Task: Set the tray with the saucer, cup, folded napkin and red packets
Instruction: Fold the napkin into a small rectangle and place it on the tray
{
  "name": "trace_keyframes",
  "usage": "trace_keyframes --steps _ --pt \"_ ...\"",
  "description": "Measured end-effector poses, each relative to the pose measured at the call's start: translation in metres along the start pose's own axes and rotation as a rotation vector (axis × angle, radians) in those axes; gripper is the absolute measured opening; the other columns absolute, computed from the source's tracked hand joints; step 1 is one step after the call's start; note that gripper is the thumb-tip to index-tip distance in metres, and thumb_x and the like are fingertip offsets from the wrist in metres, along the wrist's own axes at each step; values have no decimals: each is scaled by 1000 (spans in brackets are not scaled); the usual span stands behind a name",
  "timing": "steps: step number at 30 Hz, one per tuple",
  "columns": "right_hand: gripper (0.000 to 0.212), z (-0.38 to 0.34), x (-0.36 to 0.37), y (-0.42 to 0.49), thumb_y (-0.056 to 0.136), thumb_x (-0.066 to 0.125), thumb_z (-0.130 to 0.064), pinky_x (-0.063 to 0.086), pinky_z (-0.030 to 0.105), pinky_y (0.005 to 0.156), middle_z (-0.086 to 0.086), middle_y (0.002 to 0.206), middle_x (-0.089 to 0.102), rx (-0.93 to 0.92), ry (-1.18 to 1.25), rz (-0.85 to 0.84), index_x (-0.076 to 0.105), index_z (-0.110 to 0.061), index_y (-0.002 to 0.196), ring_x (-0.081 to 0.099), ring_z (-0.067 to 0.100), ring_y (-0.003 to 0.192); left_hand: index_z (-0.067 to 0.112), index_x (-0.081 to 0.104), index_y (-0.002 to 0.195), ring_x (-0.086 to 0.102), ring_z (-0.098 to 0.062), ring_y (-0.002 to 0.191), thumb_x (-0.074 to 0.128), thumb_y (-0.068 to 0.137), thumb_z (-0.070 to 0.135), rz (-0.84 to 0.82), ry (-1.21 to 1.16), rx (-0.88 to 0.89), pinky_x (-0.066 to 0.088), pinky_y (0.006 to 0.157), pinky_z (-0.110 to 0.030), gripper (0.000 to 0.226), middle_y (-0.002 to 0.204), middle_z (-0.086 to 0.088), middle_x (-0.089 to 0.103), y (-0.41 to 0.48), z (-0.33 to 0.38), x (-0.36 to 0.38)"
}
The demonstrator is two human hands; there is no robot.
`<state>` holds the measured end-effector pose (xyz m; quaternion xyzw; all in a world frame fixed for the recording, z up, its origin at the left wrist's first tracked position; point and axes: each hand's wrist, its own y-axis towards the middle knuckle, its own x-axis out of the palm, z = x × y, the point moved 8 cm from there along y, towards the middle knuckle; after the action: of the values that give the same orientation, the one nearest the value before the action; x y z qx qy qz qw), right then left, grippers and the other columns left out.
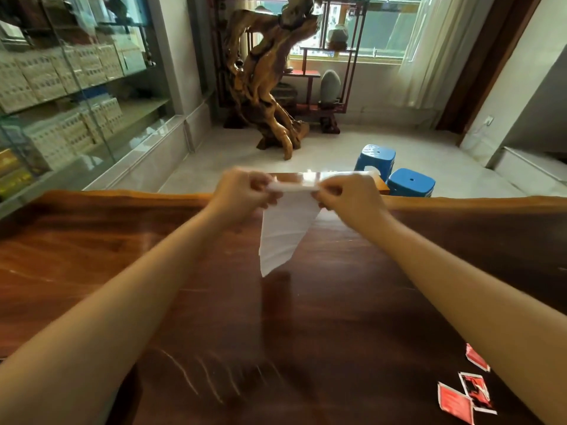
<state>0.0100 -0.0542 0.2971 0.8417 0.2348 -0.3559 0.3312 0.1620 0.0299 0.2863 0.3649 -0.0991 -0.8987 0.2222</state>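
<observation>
A white napkin hangs in the air above the dark wooden table, tapering to a point at its lower end. My left hand pinches its top left corner and my right hand pinches its top right corner, with the top edge stretched between them. Three red packets lie on the table at the lower right, beside my right forearm. No tray, saucer or cup is in view.
Beyond the table's far edge stand two blue plastic stools on a pale tiled floor. A large carved wood root sculpture and a red shelf stand by the window. A glass display cabinet with boxes lines the left wall.
</observation>
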Motion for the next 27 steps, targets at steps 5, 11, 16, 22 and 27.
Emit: trace_keyframes --steps 5,11,16,22,27 --pt "10 23 51 -93 82 68 -17 49 20 59 -6 67 70 -24 -25 -204 76 -13 81 60 2 58 13 76 85 68 -6 80 65 70 31 -9 -31 -24 53 74 -20 25 86 1 75 -108 -41 49" --pt "15 41 103 -207 84 67 -24 54 21 73 -10 90 73 116 54 -460 75 -22 97 66 4 78 32 70 88 68 1 79 72 73 27 -118 -174 -220 53 68 -17 16 88 17 71 -236 -67 108" --pt "8 50 132 -294 81 67 -28 51 16 65 -19 78 67 236 130 -575 73 -28 87 64 3 72 50 67 78 68 0 77 71 71 26 -201 -156 -316 55 64 -20 26 93 23 68 -319 -76 135" --pt "28 49 153 -367 79 59 -37 42 8 70 -27 68 57 346 200 -714 57 -61 66 55 -6 65 39 69 82 67 0 80 63 68 40 -342 -129 -398 52 66 -16 15 97 28 66 -382 -85 154" --pt "30 50 158 -381 79 60 -37 43 10 68 -35 71 58 358 202 -811 56 -61 61 56 -7 65 40 68 78 66 -2 79 65 69 36 -411 -133 -415 51 69 -20 10 89 19 69 -394 -81 162"
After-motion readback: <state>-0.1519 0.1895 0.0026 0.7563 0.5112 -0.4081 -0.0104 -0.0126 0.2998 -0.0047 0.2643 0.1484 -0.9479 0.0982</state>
